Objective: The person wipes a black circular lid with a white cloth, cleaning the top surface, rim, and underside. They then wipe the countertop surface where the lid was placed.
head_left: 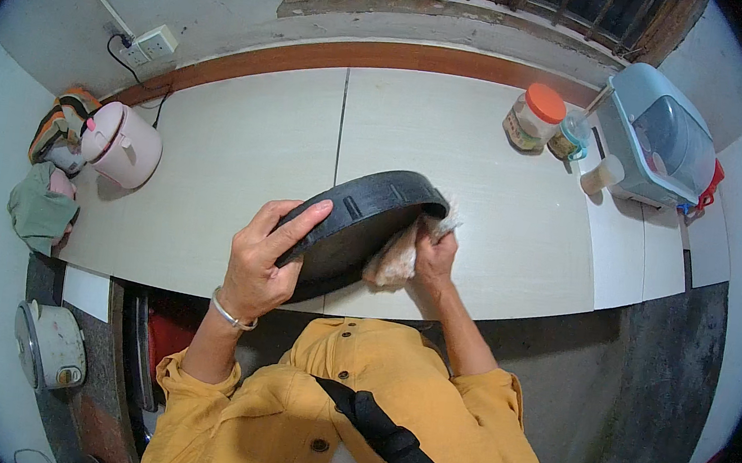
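A round black shallow vessel, like a pan or a lid [374,198], is held up on its side above the front of the white table. My left hand [267,254] grips its left rim, with the index finger lying along the outer wall. At the opposite rim, my right hand [435,255] holds a pale, crumpled cloth [397,258] that touches the vessel's edge. Part of the cloth hides behind the rim and fingers. The vessel's inner face is in shadow and only partly visible.
On the white table [240,123] stand a pink electric cooker [124,144] at left, an orange-lidded jar [535,118], a small teal-handled jar [569,137], a cup [602,174] and a blue covered dish box [659,136] at right. A rice cooker [54,346] sits lower left.
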Demonstrator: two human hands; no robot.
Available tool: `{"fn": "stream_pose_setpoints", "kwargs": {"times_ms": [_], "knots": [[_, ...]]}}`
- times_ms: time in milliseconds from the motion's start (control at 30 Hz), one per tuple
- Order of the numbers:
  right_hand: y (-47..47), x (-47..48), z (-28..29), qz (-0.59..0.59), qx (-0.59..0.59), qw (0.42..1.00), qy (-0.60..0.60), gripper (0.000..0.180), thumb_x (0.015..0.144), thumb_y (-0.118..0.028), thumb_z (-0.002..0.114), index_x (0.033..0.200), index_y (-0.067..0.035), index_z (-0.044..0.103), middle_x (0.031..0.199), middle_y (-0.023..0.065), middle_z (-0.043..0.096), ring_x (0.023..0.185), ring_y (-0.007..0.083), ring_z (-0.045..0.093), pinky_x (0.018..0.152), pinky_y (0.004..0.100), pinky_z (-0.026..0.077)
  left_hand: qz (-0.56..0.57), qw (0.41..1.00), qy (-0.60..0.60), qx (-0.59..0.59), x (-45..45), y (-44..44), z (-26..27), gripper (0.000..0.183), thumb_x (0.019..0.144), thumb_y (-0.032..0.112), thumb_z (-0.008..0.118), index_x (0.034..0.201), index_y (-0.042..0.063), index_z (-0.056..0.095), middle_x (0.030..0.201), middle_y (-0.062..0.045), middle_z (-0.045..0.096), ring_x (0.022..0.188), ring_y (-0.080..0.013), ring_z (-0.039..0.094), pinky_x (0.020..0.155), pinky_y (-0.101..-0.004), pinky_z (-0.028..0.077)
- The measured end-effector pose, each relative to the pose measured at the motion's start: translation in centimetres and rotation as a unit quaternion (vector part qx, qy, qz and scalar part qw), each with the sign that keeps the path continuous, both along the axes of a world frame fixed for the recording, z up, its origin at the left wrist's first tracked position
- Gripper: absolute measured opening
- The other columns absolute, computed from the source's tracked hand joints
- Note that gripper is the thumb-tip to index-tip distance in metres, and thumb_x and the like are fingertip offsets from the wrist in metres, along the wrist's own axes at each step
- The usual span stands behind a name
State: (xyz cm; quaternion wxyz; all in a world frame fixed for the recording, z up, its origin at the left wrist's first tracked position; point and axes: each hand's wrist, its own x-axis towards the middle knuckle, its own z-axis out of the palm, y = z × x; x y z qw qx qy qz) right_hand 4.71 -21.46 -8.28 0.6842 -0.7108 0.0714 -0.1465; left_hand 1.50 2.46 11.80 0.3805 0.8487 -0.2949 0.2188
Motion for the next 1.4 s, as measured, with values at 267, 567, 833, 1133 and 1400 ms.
{"fn": "stream_pose_setpoints", "kwargs": {"times_ms": [267, 567, 833, 1133, 1400], "knots": [[-5.7, 3.2, 14.4, -0.042, -0.463, 0.764, -0.448, 0.031, 0.072, -0.008, 0.073, 0.1, -0.002, 0.063, 0.096, 0.0163, 0.066, 0.081, 0.0359, 0.065, 0.068, 0.0442, 0.053, 0.013, 0.996, -0.045, -0.073, 0.1, -1.6, -1.4, 0.069, 0.057, -0.016, 0.05, 0.12, 0.007, 0.066, 0.096, -0.012, 0.059, 0.08, -0.0248, 0.059, 0.068, -0.0275, 0.049], [-6.4, 2.3, 1.7, -0.03, -0.031, 0.987, -0.156, 0.029, 0.079, -0.003, 0.07, 0.107, -0.001, 0.063, 0.098, 0.0064, 0.068, 0.082, 0.0189, 0.064, 0.072, 0.0305, 0.051, 0.032, 0.991, -0.064, -0.117, -1.0, -1.6, -5.5, 0.059, 0.057, -0.014, 0.053, 0.11, 0.004, 0.07, 0.098, -0.017, 0.062, 0.084, -0.0286, 0.062, 0.073, -0.0299, 0.051], [-4.7, 2.6, 5.8, 0.05, -0.234, 0.934, -0.266, 0.034, 0.072, 0.0, 0.073, 0.105, -0.001, 0.065, 0.102, 0.0112, 0.069, 0.086, 0.0263, 0.067, 0.079, 0.0341, 0.053, 0.042, 0.999, 0.025, -0.009, 0.2, -0.9, -0.5, 0.067, 0.061, -0.006, 0.049, 0.126, 0.003, 0.059, 0.097, -0.018, 0.06, 0.087, -0.0332, 0.061, 0.081, -0.0345, 0.05], [-1.6, 3.8, 6.7, 0.122, -0.107, 0.974, -0.157, 0.036, 0.077, -0.009, 0.069, 0.111, -0.005, 0.061, 0.101, 0.0122, 0.068, 0.083, 0.0208, 0.067, 0.077, 0.0319, 0.053, 0.061, 0.997, 0.054, 0.001, 0.2, 0.3, 0.7, 0.067, 0.061, -0.012, 0.046, 0.125, 0.002, 0.06, 0.1, -0.019, 0.063, 0.09, -0.032, 0.062, 0.086, -0.0329, 0.049], [1.2, 2.7, 0.9, 0.043, -0.037, 0.998, -0.039, 0.024, 0.086, -0.011, 0.063, 0.106, 0.001, 0.06, 0.095, 0.0058, 0.064, 0.087, 0.016, 0.059, 0.079, 0.0299, 0.049, 0.153, 0.97, 0.109, -0.157, -1.0, 2.8, -2.7, 0.067, 0.066, -0.014, 0.043, 0.131, -0.002, 0.055, 0.115, -0.015, 0.063, 0.11, -0.0219, 0.059, 0.099, -0.0291, 0.042]]}}
